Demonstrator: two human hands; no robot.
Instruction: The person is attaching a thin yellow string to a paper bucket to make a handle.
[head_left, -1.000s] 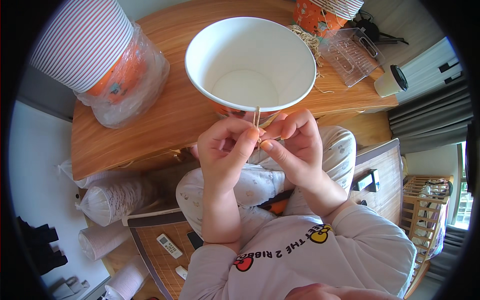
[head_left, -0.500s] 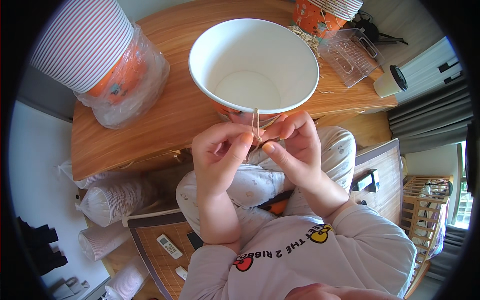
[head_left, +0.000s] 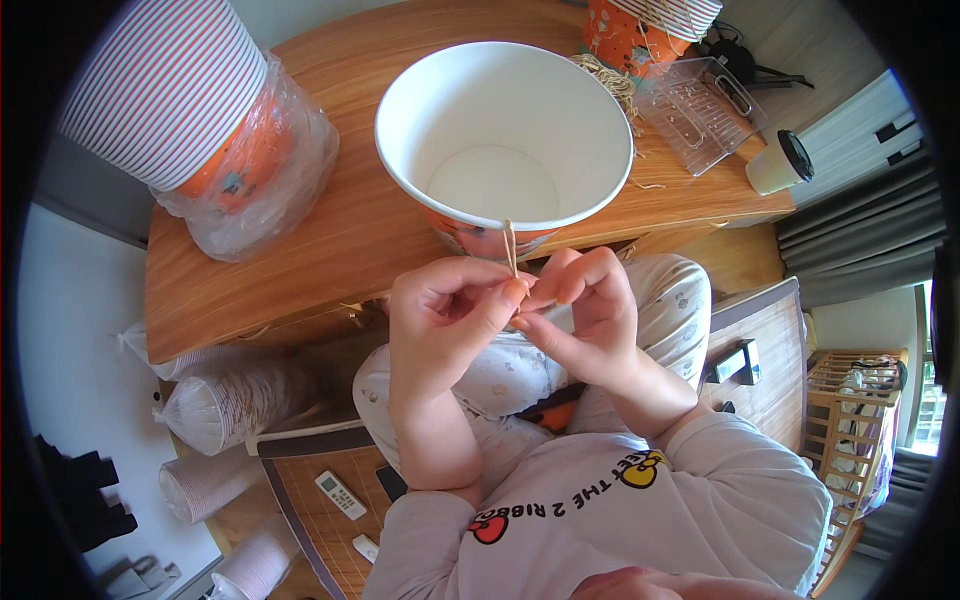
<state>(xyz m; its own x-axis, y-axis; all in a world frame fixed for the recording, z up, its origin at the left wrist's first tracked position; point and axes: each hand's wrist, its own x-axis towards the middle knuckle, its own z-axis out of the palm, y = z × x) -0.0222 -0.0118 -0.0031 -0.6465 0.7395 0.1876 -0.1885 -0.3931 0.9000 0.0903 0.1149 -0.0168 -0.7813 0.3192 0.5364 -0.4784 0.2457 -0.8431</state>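
A large paper bucket [head_left: 505, 130], white inside and orange-patterned outside, stands at the table's near edge with its mouth up. From its near rim hangs a doubled length of tan twine [head_left: 511, 250]. My left hand [head_left: 450, 315] is closed just below the rim, its thumb and forefinger pinching the twine. Close beside it, my right hand [head_left: 585, 310] is closed too, thumb and fingertips together at the twine's lower part. The twine's ends are mostly hidden between the fingers, so a knot cannot be made out.
On the wooden table [head_left: 360, 270], a tall stack of buckets [head_left: 170, 95] in clear plastic stands left. At the back right are more buckets [head_left: 640, 40], a twine bundle [head_left: 612, 85], a clear tray [head_left: 700, 115] and a lidded cup [head_left: 780, 163]. Bagged stacks [head_left: 225, 405] lie lower left.
Both hands have drawn slightly down from the rim, and the twine loop is now pulled narrower and straighter. My left thumb has moved toward my right fingertips. The bucket has barely shifted.
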